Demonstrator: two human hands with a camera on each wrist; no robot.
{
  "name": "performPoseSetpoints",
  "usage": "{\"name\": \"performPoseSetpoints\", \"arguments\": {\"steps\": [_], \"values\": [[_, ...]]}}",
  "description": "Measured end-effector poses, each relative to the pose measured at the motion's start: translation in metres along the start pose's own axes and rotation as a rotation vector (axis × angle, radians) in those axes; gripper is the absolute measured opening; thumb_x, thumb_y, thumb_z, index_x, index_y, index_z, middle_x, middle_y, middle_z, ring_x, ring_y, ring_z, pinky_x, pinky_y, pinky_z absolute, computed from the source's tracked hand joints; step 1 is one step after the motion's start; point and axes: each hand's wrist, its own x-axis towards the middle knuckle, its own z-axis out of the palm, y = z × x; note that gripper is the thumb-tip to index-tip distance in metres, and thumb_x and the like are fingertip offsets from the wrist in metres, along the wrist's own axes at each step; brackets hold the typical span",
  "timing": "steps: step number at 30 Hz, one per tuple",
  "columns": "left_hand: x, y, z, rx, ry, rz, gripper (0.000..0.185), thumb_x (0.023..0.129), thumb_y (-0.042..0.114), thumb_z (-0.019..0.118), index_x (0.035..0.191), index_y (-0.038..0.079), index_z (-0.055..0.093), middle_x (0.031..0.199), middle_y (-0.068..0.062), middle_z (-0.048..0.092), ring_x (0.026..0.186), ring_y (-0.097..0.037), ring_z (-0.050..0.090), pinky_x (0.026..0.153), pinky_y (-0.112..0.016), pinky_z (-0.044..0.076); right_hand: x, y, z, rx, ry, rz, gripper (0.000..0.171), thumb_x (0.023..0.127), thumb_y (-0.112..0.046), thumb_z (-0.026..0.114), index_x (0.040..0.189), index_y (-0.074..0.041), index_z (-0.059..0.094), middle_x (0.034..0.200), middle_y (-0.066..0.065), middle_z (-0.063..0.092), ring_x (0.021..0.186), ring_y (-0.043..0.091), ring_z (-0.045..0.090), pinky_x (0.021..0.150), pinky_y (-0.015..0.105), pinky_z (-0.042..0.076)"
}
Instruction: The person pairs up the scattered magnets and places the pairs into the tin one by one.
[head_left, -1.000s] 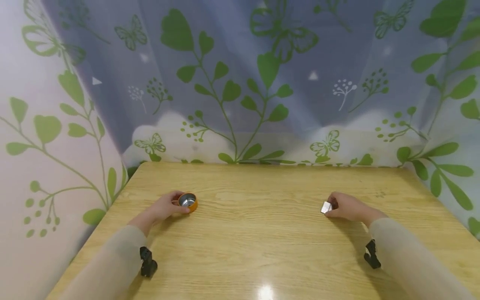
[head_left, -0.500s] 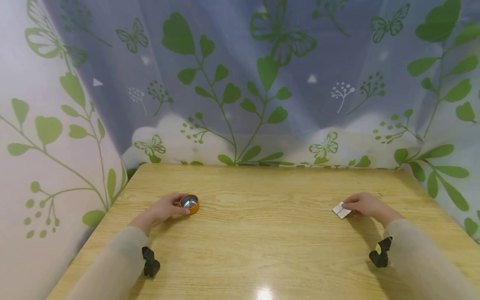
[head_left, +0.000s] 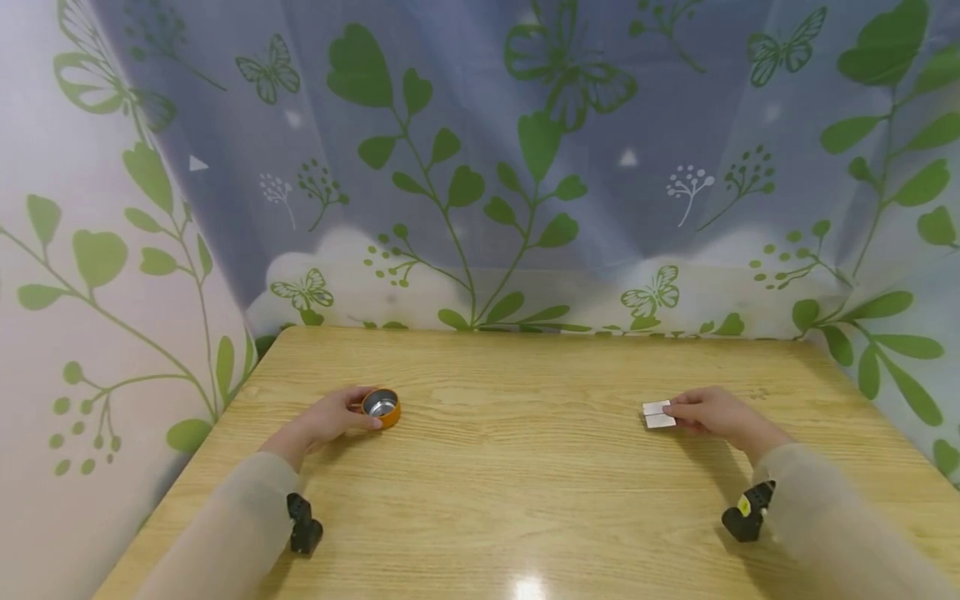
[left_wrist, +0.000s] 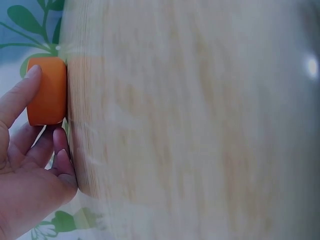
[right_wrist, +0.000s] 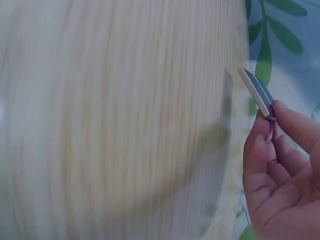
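A short round orange cup (head_left: 382,406) with a shiny metal inside stands on the left part of the table. My left hand (head_left: 337,417) grips it from the left, thumb on the near side. Its smooth orange wall (left_wrist: 52,95) faces the left wrist view, with the thumb lying against it. At the right, my right hand (head_left: 708,415) pinches a small flat pale square piece (head_left: 658,414) with a dark line across its middle. Seen edge-on in the right wrist view, this piece (right_wrist: 258,93) is thin and tilted, held above the table between thumb and fingers.
The light wooden table (head_left: 495,467) spreads between the hands. Behind it hangs a blue and white curtain (head_left: 465,167) printed with green leaves and butterflies. Each wrist carries a small black camera, like the left camera (head_left: 303,525).
My right hand went right and turned the square piece, then came back left a little, the piece now lying straighter to view. The left hand keeps its grip on the cup, almost still.
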Motion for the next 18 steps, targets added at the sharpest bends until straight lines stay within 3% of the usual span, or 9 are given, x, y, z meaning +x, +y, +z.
{"name": "performPoseSetpoints", "arguments": {"steps": [6, 18], "values": [[0.002, -0.002, 0.001, 0.024, 0.011, -0.004, 0.071, 0.084, 0.018, 0.071, 0.142, -0.002, 0.034, 0.134, -0.025, 0.043, 0.125, -0.042, 0.036, 0.101, -0.05, 0.032, 0.006, -0.009, 0.017, 0.131, -0.008, 0.003, 0.042, 0.094, -0.017, 0.057, 0.117, 0.018, 0.05, 0.091, 0.004, 0.06, 0.081, 0.01, 0.057, 0.076, 0.028, 0.052], [0.002, -0.001, 0.0, 0.032, 0.02, -0.01, 0.073, 0.084, 0.019, 0.071, 0.142, -0.001, 0.034, 0.136, -0.026, 0.041, 0.126, -0.044, 0.034, 0.101, -0.052, 0.031, 0.013, -0.017, 0.037, 0.278, -0.063, -0.04, 0.039, 0.096, -0.012, 0.052, 0.117, 0.02, 0.048, 0.089, 0.003, 0.06, 0.081, 0.01, 0.059, 0.077, 0.026, 0.051]]}}
